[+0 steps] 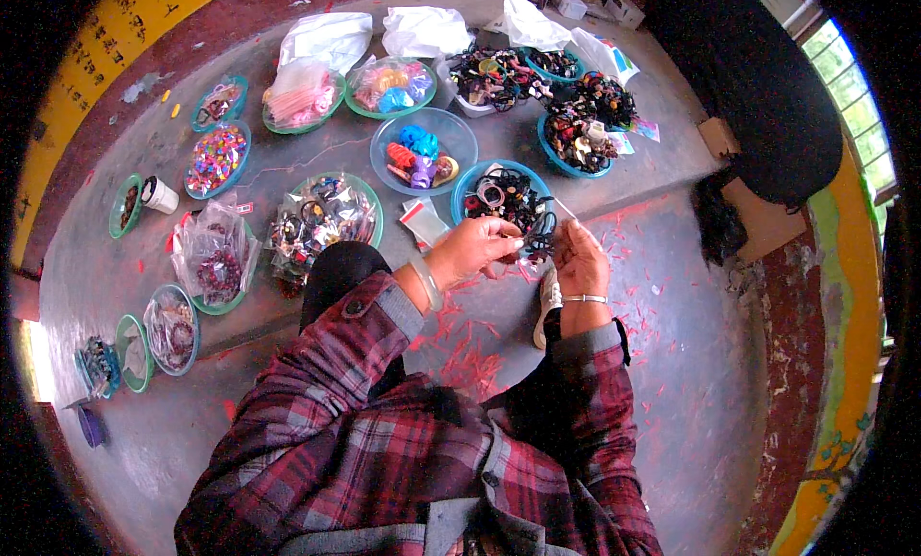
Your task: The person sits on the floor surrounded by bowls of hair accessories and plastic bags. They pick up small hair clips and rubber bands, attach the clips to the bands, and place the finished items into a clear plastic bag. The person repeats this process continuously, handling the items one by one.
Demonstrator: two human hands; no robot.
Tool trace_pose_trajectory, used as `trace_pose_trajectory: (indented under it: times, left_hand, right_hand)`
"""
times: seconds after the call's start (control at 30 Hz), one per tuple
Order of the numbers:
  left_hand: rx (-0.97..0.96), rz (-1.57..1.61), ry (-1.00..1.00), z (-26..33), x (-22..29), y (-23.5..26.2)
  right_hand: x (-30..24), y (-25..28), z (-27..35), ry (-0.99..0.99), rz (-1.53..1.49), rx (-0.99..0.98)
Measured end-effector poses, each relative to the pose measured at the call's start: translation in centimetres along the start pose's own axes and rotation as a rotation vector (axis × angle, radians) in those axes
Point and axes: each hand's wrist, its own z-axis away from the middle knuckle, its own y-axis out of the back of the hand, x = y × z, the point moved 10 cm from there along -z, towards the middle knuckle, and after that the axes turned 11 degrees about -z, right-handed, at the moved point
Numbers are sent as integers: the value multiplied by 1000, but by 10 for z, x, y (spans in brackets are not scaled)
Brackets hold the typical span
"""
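My left hand (472, 248) is closed, thumb and fingertips pinched together on something too small to make out. My right hand (581, 259) faces it with curled fingers, gripping what looks like a small clear plastic bag (565, 209). Dark looped cords (540, 232), seemingly hair ties, show between the two hands; whether they are inside the bag I cannot tell. Just beyond lies a blue basin (460, 182) heaped with black hair ties (504, 193). Beside my left hand rest flat clear bags with a red stripe (420, 220).
Around the raised grey ledge stand a clear-blue basin (384, 139) of colourful clips, a green basin (378, 215) of bagged accessories and a blue basin (547, 148) of hair ties. White plastic bags (326, 40) lie behind. Red scraps (470, 354) litter the floor near my shoe (548, 307).
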Motion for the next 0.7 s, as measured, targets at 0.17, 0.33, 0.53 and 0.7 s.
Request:
trace_pose_trajectory:
  times: [0.17,0.33,0.53,0.7]
  left_hand:
    - [62,125,-39,0,3,8]
    - [44,242,-41,-9,-14,3]
    - [105,315,-46,-4,-18,10]
    - [277,329,-116,18,12,49]
  right_hand:
    - [7,-9,6,-18,208,-31]
    - [11,-17,12,1,289,-45]
    - [13,-22,19,-18,307,34]
    - [8,10,-5,-55,155,66]
